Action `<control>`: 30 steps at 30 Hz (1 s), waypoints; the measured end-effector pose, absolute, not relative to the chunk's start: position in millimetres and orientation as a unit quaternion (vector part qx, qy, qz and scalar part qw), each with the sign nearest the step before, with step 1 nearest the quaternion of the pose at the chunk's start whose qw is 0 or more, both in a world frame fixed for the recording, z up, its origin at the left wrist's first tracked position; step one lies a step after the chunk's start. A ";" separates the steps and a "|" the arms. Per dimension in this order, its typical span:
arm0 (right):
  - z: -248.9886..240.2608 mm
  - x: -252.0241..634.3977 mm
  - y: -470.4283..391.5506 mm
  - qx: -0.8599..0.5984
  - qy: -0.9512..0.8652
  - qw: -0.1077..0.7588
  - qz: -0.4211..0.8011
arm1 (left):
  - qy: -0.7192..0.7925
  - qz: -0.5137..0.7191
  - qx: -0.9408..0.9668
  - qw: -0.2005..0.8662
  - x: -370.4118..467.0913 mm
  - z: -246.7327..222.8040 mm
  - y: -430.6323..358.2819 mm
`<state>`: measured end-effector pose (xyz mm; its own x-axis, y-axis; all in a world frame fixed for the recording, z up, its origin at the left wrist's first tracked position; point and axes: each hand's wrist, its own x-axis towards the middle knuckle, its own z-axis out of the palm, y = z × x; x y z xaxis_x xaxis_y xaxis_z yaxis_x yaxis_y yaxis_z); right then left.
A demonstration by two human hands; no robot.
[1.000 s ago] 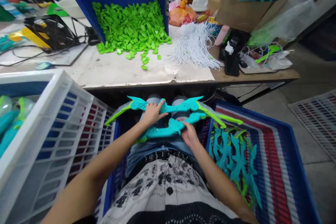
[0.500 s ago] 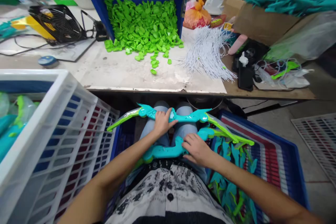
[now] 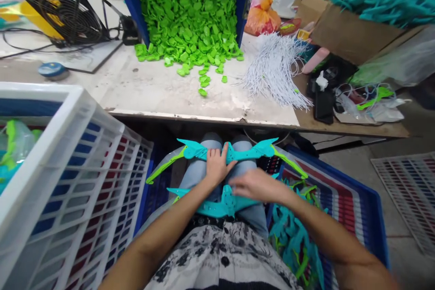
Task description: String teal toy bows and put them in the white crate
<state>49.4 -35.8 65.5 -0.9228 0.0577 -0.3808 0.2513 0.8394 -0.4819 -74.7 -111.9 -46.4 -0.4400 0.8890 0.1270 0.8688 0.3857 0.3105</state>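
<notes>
Right hand [image 3: 258,186] motion-blurred

Bright, even light fills the scene, with no hard glare. Deep shadow lies under the worn pale tabletop [image 3: 163,95]. The right hand [image 3: 258,186] is smeared, probably by motion. Straight edges bow toward the corners.

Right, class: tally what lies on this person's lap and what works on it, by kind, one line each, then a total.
Teal toy bows with green tips: 2, the far bow under the left hand and the near bow by the right hand
Bare hands: 2
Total: 4
</notes>
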 end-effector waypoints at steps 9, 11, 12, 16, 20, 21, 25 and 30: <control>68.7 -212.9 141.2 0.286 0.939 -0.134 -0.133 | 0.793 0.228 0.565 0.003 -78.0 -49.2 -120.2; 62.3 -249.7 168.9 0.342 0.919 -0.122 -0.153 | 0.787 0.239 0.569 0.006 -78.2 -49.8 -122.5; 60.6 -264.5 181.2 0.362 0.910 -0.117 -0.167 | 0.783 0.244 0.572 0.011 -78.5 -50.9 -123.1; 56.7 -309.0 211.9 0.355 0.908 -0.082 -0.208 | 0.776 0.261 0.573 0.034 -84.2 -57.4 -119.4; 46.7 -320.2 204.7 0.262 0.947 -0.086 -0.164 | 0.766 0.260 0.586 0.051 -99.8 -58.6 -107.5; 44.1 -315.3 198.4 0.230 0.957 -0.090 -0.153 | 0.761 0.256 0.594 0.056 -104.0 -57.7 -104.8; 40.1 -272.5 169.4 0.146 0.974 -0.098 -0.141 | 0.749 0.239 0.614 0.069 -112.2 -53.3 -100.5; 48.9 -206.6 146.5 0.111 0.979 -0.089 -0.148 | 0.751 0.225 0.617 0.071 -105.3 -51.3 -102.8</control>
<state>-206.6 146.5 48.9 -0.9596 0.2440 0.1402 0.1915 0.9312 -0.3102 -105.3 -102.8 -51.3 -0.2278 0.9587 0.1703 0.8948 0.1372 0.4249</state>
